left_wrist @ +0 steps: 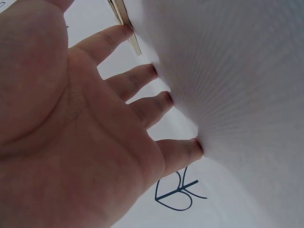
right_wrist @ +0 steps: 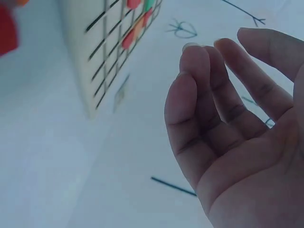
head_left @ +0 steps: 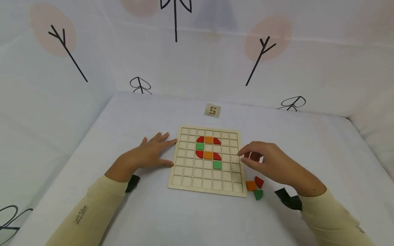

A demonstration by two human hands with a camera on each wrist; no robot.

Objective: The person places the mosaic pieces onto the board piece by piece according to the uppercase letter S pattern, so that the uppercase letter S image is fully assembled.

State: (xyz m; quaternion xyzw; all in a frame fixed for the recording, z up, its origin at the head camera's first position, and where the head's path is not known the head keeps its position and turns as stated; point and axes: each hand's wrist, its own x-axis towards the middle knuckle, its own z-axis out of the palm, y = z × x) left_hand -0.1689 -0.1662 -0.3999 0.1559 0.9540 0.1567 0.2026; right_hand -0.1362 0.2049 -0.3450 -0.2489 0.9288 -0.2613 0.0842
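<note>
A wooden grid board (head_left: 187,172) lies on the white cloth with red quarter-round, orange square (head_left: 209,140) and green square (head_left: 217,164) tiles set in its cells, forming a curved shape. My left hand (head_left: 147,153) is spread flat at the board's left edge; in the left wrist view its fingertips press the cloth and one touches the board's side. My right hand (head_left: 274,162) hovers by the board's right edge, fingers loosely bent, thumb apart from them. The right wrist view shows nothing within its fingers (right_wrist: 187,104).
Beside the board's lower right corner lie a loose orange square tile (head_left: 251,186), a red quarter-round tile (head_left: 259,182) and a green quarter-round tile (head_left: 258,195). A small pattern card (head_left: 212,110) lies behind the board. White printed cloth (head_left: 197,68) rises at the back.
</note>
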